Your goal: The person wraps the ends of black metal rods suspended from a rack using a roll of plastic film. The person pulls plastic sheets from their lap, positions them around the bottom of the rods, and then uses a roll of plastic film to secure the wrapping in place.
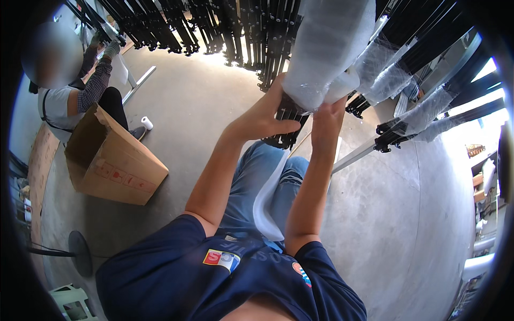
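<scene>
In front of me hangs a bundle of black metal rods (287,124) with jointed ends, its upper part wrapped in white foam sheet (329,45). My left hand (266,115) is closed around the lower end, thumb across the rods and fingers partly hidden behind them. At the right side of the bundle, my right hand (327,115) is closed on a white roll (342,85) that lies against the foam; its fingertips are partly hidden. Clear film clings to the wrap's lower edge. Below, a loose white strip (265,206) trails over my jeans.
Many black rod assemblies (235,32) hang along the back. Film-wrapped bundles (423,115) hang at the right by a metal bar (356,155). An open cardboard box (126,160) stands left, near another person (59,107) and a small white roll (146,123). A stool (72,302) is at lower left.
</scene>
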Available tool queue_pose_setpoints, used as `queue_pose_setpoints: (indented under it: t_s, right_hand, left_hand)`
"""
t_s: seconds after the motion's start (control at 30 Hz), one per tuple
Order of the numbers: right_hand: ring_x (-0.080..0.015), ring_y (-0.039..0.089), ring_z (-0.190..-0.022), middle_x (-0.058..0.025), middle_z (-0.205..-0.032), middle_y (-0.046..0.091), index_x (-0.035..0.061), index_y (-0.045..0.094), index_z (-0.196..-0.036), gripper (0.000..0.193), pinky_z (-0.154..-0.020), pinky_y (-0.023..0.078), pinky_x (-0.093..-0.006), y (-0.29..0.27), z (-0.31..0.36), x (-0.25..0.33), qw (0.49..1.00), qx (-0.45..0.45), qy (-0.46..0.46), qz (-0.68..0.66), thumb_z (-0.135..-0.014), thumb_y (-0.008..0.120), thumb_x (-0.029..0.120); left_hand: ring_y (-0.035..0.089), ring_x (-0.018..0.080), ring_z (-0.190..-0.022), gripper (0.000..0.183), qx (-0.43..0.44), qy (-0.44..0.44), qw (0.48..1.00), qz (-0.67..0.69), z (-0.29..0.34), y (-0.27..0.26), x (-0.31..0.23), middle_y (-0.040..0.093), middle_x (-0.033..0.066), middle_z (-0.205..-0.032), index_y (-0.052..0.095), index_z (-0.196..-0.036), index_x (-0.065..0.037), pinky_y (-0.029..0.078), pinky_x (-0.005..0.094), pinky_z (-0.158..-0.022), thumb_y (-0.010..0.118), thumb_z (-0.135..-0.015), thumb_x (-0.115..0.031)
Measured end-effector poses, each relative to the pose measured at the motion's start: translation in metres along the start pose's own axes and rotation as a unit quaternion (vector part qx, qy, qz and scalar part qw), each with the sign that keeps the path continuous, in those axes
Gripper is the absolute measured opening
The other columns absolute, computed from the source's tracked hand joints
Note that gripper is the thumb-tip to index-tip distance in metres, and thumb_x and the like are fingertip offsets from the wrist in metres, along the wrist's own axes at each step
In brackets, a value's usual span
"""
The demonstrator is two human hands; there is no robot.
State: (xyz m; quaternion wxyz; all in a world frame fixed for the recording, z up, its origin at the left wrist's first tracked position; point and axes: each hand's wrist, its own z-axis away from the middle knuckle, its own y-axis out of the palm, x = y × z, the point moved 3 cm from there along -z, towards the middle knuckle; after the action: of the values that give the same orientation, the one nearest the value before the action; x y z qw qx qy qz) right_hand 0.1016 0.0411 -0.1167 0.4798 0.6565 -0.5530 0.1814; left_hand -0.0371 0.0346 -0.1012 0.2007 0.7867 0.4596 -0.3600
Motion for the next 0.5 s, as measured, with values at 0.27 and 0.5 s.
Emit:
queue_pose_setpoints:
  t_s: [0.27,0.5]
  right_hand:
    - [-0.0172,0.051,-0.092,-0.0091,-0.099,0.052,-0.0011,0.042,-0.112,0.051,-0.078,0.042,-0.0280,-0.006,-0.015,0.005,0.994,0.060,-0.038,0.083,-0.066,0.059,0.010]
    - [-0.0190,0.055,-0.091,-0.0121,-0.102,0.052,-0.0034,0.041,-0.111,0.044,-0.076,0.046,-0.0275,0.008,-0.034,0.008,0.996,0.065,-0.041,0.040,-0.070,0.058,0.000]
  left_hand:
    - [0.054,0.0148,-0.091,0.040,-0.075,-0.049,0.996,0.018,-0.001,0.003,-0.005,0.055,0.0086,-0.095,0.042,-0.111,0.001,0.045,0.0278,-0.079,0.054,-0.073,0.009]
    - [0.057,0.0141,-0.084,0.035,-0.085,-0.025,0.996,-0.016,-0.003,0.007,-0.002,0.059,0.0080,-0.089,0.048,-0.105,0.001,0.046,0.0267,-0.074,0.055,-0.072,0.010]
